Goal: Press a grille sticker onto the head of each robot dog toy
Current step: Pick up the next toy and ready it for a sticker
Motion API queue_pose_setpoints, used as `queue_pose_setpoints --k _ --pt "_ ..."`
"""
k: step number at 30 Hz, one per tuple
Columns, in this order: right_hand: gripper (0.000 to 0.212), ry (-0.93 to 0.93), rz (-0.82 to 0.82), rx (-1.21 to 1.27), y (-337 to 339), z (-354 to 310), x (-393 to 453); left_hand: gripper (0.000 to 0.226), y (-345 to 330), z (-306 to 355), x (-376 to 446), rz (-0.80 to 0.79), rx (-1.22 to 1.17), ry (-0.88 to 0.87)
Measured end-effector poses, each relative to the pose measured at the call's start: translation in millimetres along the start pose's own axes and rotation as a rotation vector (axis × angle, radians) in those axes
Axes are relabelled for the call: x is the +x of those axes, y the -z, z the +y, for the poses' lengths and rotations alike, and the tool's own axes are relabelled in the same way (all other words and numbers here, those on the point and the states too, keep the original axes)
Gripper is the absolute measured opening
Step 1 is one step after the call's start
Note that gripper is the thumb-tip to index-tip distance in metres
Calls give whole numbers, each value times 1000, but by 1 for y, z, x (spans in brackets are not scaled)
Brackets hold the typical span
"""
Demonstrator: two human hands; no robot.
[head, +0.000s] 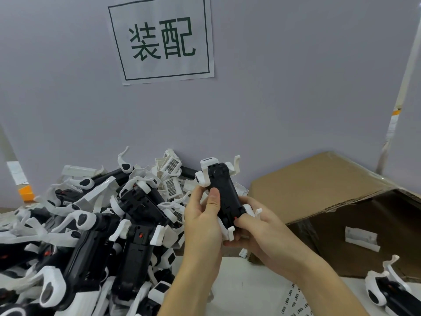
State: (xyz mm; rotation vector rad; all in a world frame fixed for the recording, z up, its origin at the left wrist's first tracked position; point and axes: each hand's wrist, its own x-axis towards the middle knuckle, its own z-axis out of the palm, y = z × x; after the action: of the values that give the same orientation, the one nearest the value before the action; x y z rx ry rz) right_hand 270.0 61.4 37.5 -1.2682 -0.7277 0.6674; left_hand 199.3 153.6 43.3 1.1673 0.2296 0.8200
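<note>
While a single head view is given, both hands are seen raised in front of the grey wall (296,99), just right of the pile of robot dog toys (86,224); one robot dog toy (224,197) is held between them, belly side toward the camera, just above the near-left corner of the cardboard box (319,190). The left hand (202,222) is curled round the toy's left flank, with the thumb laid flat along the black underside; the right hand (257,229) is wrapped under the toy's lower end, its thumb tip resting beside a small red switch (235,218), its fingers curled beneath the white legs. Both forearms are seen rising from the lower edge of the view, converging on the toy.

On the wall above the pile a paper sign (161,39) is fixed, bordered in dark green and printed with the characters 装配; a printed sheet (298,302) lies right of the pile, its writing too small to be read.

The held toy's long axis runs up and away, tilted slightly leftward; its white head (208,161) is pointed up toward the wall, and the tail end is directed down toward the person. Grille stickers (172,166) are seen on heads at the far edge of the pile; another toy (387,293) lies at the lower right, in front of the box.
</note>
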Motion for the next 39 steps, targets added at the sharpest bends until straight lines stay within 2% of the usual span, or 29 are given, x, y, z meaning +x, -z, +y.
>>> queue_pose_setpoints --k 5,8,12,15,19,22,25,27,30,36,39 --pt "30 6 -18 -7 0 0 0 19 -1 1 1 6 -12 30" --pt "42 -1 -77 28 5 -2 -2 20 -1 2 1 32 -31 11" --pt "32 37 128 -46 19 -3 2 45 -3 8 3 155 -85 -1" --pt "40 78 195 -25 27 -6 2 60 0 10 6 221 -91 24" --pt "29 101 250 -33 28 -8 0 39 6 11 8 171 -5 102" --pt "26 96 328 -100 29 -7 3 33 12 7 10 194 134 63" --pt "25 81 363 -162 31 -1 6 41 15 7 11 223 247 83" --pt "25 70 378 -231 32 3 7 37 16 7 13 235 266 144" --pt "24 54 384 -325 34 11 10 18 15 6 14 238 276 190" --pt "31 76 431 -501 28 28 19 16 17 1 15 279 272 135" --pt "34 29 405 -653 15 39 34 14 20 2 17 322 289 102"
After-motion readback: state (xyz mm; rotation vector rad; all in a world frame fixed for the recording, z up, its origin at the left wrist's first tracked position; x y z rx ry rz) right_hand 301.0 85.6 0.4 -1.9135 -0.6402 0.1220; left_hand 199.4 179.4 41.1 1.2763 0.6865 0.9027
